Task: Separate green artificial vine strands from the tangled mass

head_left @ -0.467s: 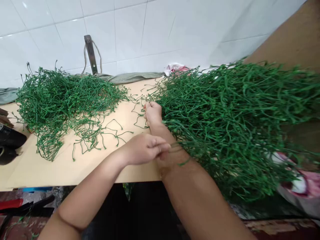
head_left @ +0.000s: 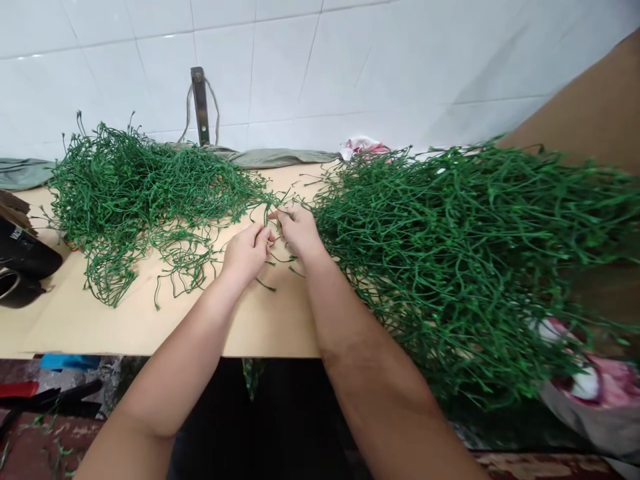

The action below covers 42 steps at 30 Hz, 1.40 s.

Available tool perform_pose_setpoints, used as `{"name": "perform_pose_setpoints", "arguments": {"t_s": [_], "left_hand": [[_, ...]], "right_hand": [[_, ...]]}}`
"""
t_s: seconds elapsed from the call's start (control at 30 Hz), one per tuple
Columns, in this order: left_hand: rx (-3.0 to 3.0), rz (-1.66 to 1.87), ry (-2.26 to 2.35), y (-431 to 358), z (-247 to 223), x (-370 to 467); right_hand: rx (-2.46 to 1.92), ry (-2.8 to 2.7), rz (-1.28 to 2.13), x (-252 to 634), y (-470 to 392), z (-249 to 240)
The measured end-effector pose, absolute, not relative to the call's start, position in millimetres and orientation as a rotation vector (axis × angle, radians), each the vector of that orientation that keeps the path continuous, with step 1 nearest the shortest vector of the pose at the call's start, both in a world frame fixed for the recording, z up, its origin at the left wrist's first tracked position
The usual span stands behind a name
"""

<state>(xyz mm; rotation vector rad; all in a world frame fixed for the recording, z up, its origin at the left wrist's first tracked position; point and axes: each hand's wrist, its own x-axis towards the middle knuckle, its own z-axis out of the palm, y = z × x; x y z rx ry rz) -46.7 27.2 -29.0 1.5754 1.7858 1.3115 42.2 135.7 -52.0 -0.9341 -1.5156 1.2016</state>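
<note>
Person, two arms in view. Left hand (head_left: pixel 247 253): bare, no ring, no glove, no wristband. Right hand (head_left: pixel 299 230): bare, likewise unadorned. Both forearms uncovered up to the lower picture edge; no sleeve, watch or bracelet visible. Fingers short, nails unpainted.

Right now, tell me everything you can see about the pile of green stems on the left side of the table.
The left pile of green stems is a loose, tangled heap of thin, wiry strands, plastic-looking, with curled ends. It lies on the tan table against the white tiled wall, looser strands trailing toward the front edge. Its right tip reaches the left hand and right hand, whose fingers pinch a few strands there.
</note>
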Motion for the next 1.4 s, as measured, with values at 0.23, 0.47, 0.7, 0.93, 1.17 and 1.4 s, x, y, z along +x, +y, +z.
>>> {"name": "perform_pose_setpoints", "arguments": {"t_s": [0.23,0.47,0.7,0.93,1.17,1.4], "left_hand": [[1.323,1.481,1.868,38,-31,-60],[1.098,1.646,1.739,45,-35,-64],[0.888,1.646,1.548,34,-18,-55],[0.747,1.764,1.085,31,-16,-62],[0.737,1.715,0.901,26,-9,-69],[0.581,1.778,1.047,34,-19,-75]], "right_hand": [[-0.64,-1.31,1.45,47,123,-31],[-0.337,-1.141,1.696,67,107,-4],[-0.301,-1.176,1.716,73,105,-2],[-0.36,-1.241,1.789,74,102,-1],[-0.389,-1.306,1.995,71,101,-4],[-0.361,-1.148,1.798,68,107,-7]]}}
